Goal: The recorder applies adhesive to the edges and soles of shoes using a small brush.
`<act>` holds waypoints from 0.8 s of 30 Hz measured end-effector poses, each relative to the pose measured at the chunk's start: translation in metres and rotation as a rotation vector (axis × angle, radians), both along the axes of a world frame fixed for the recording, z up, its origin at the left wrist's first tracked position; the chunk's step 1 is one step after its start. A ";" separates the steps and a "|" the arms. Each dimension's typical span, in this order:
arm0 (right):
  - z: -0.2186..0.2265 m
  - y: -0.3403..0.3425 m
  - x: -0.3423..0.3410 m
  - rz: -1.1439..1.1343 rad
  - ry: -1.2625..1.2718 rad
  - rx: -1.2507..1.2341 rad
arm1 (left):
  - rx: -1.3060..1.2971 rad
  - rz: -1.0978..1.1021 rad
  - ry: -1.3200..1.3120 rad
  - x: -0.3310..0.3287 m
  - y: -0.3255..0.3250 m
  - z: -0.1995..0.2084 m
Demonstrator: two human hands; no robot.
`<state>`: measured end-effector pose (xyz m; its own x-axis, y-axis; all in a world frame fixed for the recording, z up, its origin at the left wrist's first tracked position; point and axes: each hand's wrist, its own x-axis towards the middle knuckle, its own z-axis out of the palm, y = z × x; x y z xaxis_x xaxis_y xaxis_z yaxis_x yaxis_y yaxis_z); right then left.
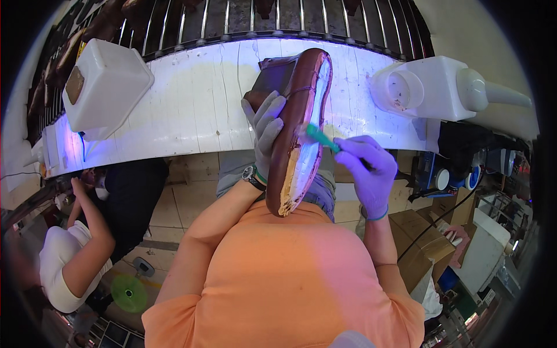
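A brown leather boot [284, 127] is held up at an angle over the bench's near edge, with its sole side [311, 130] turned to the right. That side looks bluish white under the light, with a tan stretch toward the lower end. My left hand [266, 124], in a grey glove, grips the boot from the left; its fingers lie against the upper. In my right hand [368, 168], gloved too and tinted violet by the light, is a brush with a green handle [322, 139]. Its bristles touch the boot near the edge between upper and sole.
White plastic containers stand on the white bench [191, 98], one at the left [110, 87] and one at the right [438, 87] beside a clear cup [404, 90]. A metal roller rack [249, 20] runs behind. Another person [81, 249] is at the left; cardboard boxes [420, 246] stand at the right.
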<state>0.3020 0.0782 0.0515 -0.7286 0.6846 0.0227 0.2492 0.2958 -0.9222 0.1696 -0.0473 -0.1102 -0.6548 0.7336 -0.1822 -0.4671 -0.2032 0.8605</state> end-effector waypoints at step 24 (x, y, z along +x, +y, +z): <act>0.003 0.065 -0.014 0.199 -0.160 -0.273 | 0.075 0.703 1.502 -0.025 0.038 0.014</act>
